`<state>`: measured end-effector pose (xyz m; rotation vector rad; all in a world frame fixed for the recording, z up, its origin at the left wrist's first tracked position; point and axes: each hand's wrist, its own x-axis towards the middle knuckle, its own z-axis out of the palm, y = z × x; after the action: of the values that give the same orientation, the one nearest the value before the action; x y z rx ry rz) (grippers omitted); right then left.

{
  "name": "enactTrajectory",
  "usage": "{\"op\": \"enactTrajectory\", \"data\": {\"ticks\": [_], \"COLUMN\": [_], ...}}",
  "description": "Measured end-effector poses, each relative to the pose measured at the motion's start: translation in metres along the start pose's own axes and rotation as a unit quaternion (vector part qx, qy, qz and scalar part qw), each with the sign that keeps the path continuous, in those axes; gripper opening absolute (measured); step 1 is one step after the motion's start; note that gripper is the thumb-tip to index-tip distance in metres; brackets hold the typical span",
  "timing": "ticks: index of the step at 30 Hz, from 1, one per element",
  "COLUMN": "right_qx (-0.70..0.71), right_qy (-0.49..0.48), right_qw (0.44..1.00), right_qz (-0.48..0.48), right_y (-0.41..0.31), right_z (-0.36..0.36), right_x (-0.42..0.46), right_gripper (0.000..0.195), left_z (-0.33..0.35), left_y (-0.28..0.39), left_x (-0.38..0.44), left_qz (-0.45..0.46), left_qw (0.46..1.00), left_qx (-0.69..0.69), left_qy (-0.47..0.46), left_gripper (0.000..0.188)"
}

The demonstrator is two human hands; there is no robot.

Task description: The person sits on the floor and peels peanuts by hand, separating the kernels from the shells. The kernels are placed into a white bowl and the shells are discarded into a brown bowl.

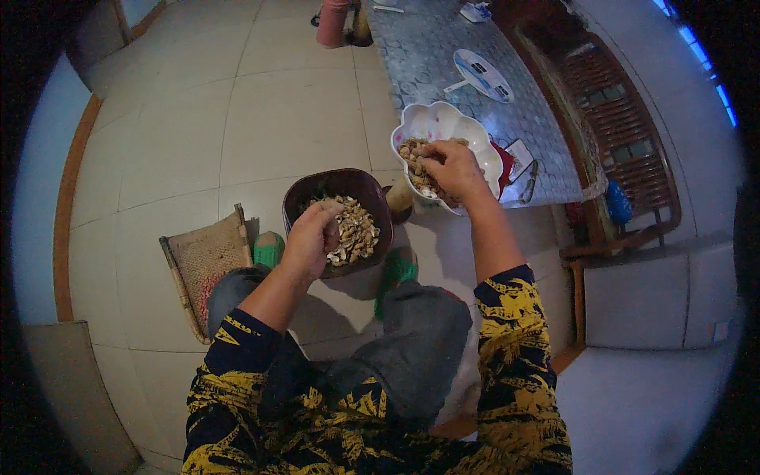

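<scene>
My left hand (310, 237) hangs over the left side of a dark plastic bin (380, 189), its fingers curled; whether something is inside them is hidden. Cracked peanut shells (359, 234) lie in the bin. At the table's edge, my right hand (454, 169) reaches into a white scalloped bowl (438, 119) of unshelled peanuts (415, 155). Its thumb and fingers are bent toward the peanuts, and any nut between them cannot be made out. To the left, a woven scoop-shaped basket (217, 246) on the floor holds shelled pink peanuts (208, 288), partly covered by my knee.
The table (415, 53) carries a hand fan (484, 76), a card with a printed code (520, 159) and a dark narrow object (529, 183). A pink cylindrical container (333, 24) stands on the tiled floor (166, 130). A wooden slatted seat (611, 113) is beyond the table.
</scene>
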<state>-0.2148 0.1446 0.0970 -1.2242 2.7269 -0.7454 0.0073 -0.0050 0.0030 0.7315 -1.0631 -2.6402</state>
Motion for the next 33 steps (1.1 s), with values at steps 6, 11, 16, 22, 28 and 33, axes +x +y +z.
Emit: {"op": "enactTrajectory", "data": {"ticks": [6,11,16,22,28,33], "right_qx": [-0.107,-0.128,-0.022,0.234,0.438,0.458], "right_qy": [0.032,0.027,0.045,0.065,0.080,0.016], "right_qw": [0.991,0.989,0.999,0.965,0.894,0.885], "right_qz": [-0.070,-0.066,-0.022,0.096,0.058,0.087], "right_y": [-0.006,0.004,0.012,-0.007,-0.063,-0.080], "right_z": [0.010,0.018,0.013,-0.004,0.009,0.066], "right_x": [0.001,0.004,0.004,-0.011,-0.051,-0.079], "right_gripper": [0.026,0.026,0.026,0.021,0.018,0.020], "left_z": [0.001,0.002,-0.001,0.004,0.008,0.018], "left_y": [0.002,-0.001,-0.005,-0.001,-0.006,0.004], "left_x": [-0.002,-0.001,0.004,-0.002,-0.004,-0.012], "left_qz": [-0.006,-0.003,-0.008,-0.005,-0.005,0.032], "left_qw": [1.000,1.000,1.000,1.000,0.998,0.995], "left_qx": [0.009,0.019,0.028,0.021,0.026,0.073], "left_qy": [-0.004,-0.005,-0.013,-0.019,-0.053,-0.067], "left_gripper": [0.010,0.012,0.012,0.011,0.009,0.020]}}
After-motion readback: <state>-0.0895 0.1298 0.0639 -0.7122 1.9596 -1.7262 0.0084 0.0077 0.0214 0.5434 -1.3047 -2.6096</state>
